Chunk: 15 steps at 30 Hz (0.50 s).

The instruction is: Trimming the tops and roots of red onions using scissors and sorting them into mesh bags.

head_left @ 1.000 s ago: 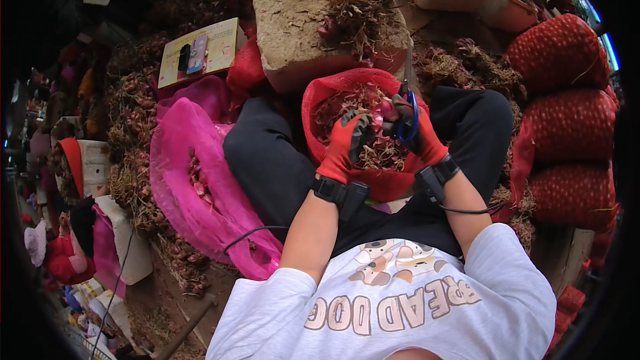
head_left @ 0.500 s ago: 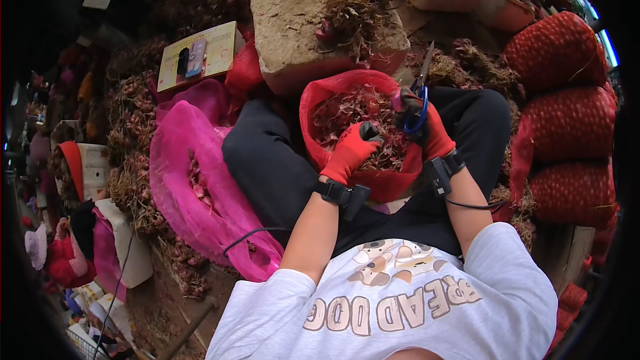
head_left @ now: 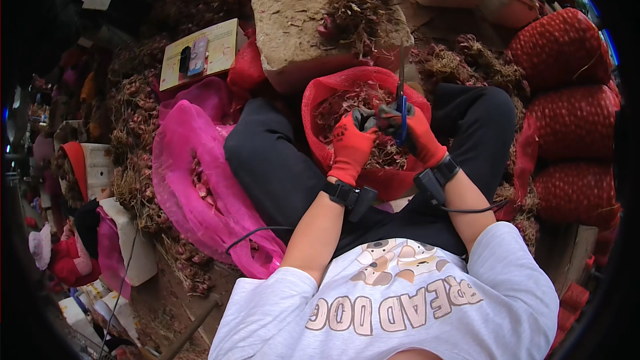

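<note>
Left fingers (head_left: 363, 120), dark-tipped in a red glove, curled and pinched on a small dark bulb (head_left: 375, 118) above the red sack (head_left: 320, 103). Right fingers (head_left: 395, 120) clenched around blue-handled shears (head_left: 402, 108), blades pointing up past the sack's far rim. Fingertips of both met over the middle of the sack, touching or nearly so; hard to tell which.

Left hand (head_left: 351, 147) rested on the near half of the sack's contents, right hand (head_left: 420, 137) just beside it toward the sack's right rim. Black wrist units (head_left: 352, 196) strapped below each glove, nearer the body than the sack; a thin cable (head_left: 467, 210) trailing from the right one.

Sack lay open in the lap between black-trousered legs (head_left: 267, 167), filled with reddish bulbs and dry stems (head_left: 347, 100). Beyond the sack, touching its far rim: a tan block (head_left: 293, 27) with a tuft of dried roots (head_left: 360, 0) on top. Left of the sack, past the leg: a pink mesh bag (head_left: 190, 180), open, some bulbs inside. Further left and beyond: a yellow card (head_left: 217, 50) bearing two small dark objects. Right of the sack, well apart: three stuffed red mesh bags (head_left: 567, 47) stacked in a column. Heaps of dry stalks (head_left: 137, 160) around the pink bag and behind the right knee.
</note>
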{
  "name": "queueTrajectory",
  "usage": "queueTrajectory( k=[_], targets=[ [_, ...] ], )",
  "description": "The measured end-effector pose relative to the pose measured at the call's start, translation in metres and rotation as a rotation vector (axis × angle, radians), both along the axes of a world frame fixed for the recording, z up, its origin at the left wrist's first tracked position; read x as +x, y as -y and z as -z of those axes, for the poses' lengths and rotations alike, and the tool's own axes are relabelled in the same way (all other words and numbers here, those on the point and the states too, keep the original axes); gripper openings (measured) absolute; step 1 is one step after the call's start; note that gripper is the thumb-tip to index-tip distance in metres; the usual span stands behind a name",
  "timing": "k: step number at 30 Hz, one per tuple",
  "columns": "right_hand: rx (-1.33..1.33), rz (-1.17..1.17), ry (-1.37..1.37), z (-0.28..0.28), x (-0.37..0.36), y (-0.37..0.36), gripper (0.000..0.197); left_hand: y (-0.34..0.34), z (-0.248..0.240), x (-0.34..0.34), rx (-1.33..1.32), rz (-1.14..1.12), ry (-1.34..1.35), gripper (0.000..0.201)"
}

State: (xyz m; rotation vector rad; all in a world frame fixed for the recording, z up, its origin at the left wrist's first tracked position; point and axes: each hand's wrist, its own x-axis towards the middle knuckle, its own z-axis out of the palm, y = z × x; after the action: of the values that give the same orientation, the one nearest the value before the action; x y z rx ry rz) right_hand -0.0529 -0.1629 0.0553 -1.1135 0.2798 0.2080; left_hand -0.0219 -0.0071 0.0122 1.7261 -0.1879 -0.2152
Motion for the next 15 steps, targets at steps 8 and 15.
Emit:
queueTrajectory(
  k=[8, 15],
  targets=[
    [0.033, 0.247, -0.040, 0.010, 0.005, 0.008, 0.022, 0.002, -0.014, -0.005, -0.099, 0.302, -0.029, 0.023],
    [0.014, 0.225, -0.046, 0.025, 0.005, 0.016, 0.017, 0.011, -0.025, -0.004, -0.089, 0.065, 0.040, 0.029]
  ],
)
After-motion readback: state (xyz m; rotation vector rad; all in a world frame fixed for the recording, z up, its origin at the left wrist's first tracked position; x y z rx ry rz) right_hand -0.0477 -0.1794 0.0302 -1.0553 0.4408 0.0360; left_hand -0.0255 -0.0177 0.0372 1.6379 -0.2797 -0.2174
